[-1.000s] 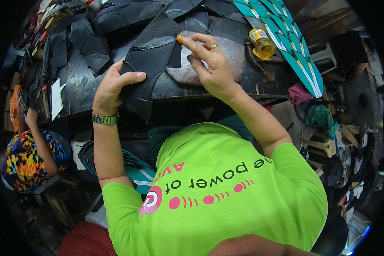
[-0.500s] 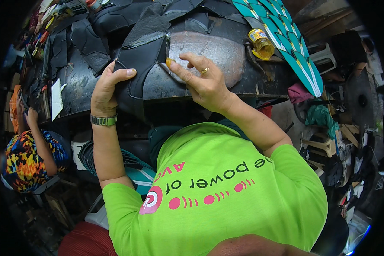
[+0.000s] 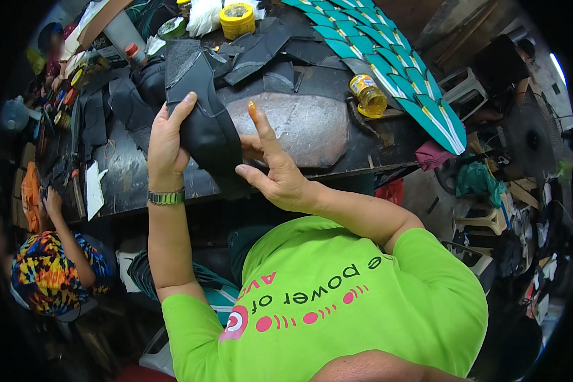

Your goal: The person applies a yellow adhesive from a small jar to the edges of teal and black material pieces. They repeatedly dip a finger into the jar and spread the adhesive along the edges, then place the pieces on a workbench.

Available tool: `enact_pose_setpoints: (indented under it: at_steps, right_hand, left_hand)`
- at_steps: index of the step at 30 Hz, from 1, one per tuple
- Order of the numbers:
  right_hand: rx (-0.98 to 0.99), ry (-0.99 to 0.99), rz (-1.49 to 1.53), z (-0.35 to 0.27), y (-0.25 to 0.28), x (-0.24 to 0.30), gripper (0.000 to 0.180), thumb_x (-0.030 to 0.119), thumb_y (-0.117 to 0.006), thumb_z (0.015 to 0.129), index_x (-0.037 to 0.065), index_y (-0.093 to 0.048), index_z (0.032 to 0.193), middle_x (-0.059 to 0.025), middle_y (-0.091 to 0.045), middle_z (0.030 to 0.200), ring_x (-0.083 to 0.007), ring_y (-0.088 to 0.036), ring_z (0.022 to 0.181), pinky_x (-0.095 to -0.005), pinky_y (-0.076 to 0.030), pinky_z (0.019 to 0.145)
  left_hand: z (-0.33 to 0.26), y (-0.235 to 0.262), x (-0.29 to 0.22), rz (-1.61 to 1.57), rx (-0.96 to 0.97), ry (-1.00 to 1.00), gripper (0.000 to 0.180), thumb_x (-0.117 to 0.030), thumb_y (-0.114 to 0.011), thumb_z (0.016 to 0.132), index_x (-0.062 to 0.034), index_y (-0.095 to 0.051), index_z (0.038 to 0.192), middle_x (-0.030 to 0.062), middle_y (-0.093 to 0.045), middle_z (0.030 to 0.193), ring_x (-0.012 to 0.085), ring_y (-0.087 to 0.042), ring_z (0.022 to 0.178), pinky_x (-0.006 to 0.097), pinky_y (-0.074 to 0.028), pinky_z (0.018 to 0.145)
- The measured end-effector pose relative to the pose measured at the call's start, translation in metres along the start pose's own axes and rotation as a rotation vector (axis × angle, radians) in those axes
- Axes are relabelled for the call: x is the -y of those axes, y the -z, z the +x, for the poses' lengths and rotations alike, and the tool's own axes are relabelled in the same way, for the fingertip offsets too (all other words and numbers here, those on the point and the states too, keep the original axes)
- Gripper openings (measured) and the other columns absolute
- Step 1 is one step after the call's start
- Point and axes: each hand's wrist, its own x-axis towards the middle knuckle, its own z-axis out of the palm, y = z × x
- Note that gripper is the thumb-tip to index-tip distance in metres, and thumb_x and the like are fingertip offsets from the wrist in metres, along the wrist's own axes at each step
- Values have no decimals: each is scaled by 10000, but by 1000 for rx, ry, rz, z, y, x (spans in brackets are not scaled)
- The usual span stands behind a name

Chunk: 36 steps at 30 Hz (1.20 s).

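Black leather shoe upper [image 3: 200, 114], held upright over the bench [image 3: 363, 153] front edge, is gripped by the left hand [image 3: 165, 143] while the right hand [image 3: 274, 169], fingers spread, supports its side; shaping appears unfinished, with loose black pieces [image 3: 261, 51] still unjoined.

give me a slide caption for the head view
Left hand grips a black leather piece while the right hand opens beside it.

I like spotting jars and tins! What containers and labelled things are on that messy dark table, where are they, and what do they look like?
Small clear jar with yellow label: right part of the table, beside the teal patterned strips.
Round yellow tin: far edge, top middle.
White tube-shaped bottle with red cap: far left corner, lying tilted.
White paper slip: near left edge, plain, flat.
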Motion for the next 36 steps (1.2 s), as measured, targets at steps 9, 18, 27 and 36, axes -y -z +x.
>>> enact_pose_setpoints:
  at_steps: [9, 18, 27, 36]
  right_hand:
    - [-375, -34, 94, 55, 71, -2, 897, -117, -518, 830, 165, -146, 1596, -64, -541, 1073, -125, -525, 943, -266, -435, 911]
    - [-731, -151, -229, 171, 182, -100, 827, -108, -518, 807, 150, -265, 1551, -126, -560, 1079, -174, -564, 863, -294, -492, 737]
    - [-671, -91, -1000, 196, 176, -147, 846, 45, -561, 741, 72, -255, 1529, -271, -512, 1340, -446, -516, 1193, -498, -407, 1039]
    - [-315, -35, -523, 103, 111, -74, 893, 52, -692, 812, 93, -215, 1566, -209, -460, 1381, -252, -562, 1059, -347, -483, 889]
  left_hand:
    - [-5, -5, 37, 226, -15, -153, 426, -328, -592, 998, -66, -563, 1332, 46, -624, 1200, 114, -575, 1032, 242, -428, 862]
    - [-48, 17, 114, 848, -148, -511, 266, -137, -684, 928, -51, -667, 1178, 80, -632, 1130, 167, -614, 957, 284, -499, 799]
    - [-45, 24, 110, 752, -145, -436, 166, -113, -667, 935, -4, -706, 1053, 88, -693, 979, 157, -649, 883, 273, -509, 785]
    - [51, 146, 11, 1254, -908, -830, 672, -224, -801, 788, -6, -499, 1348, 218, -471, 1362, 378, -477, 1252, 446, -373, 1087]
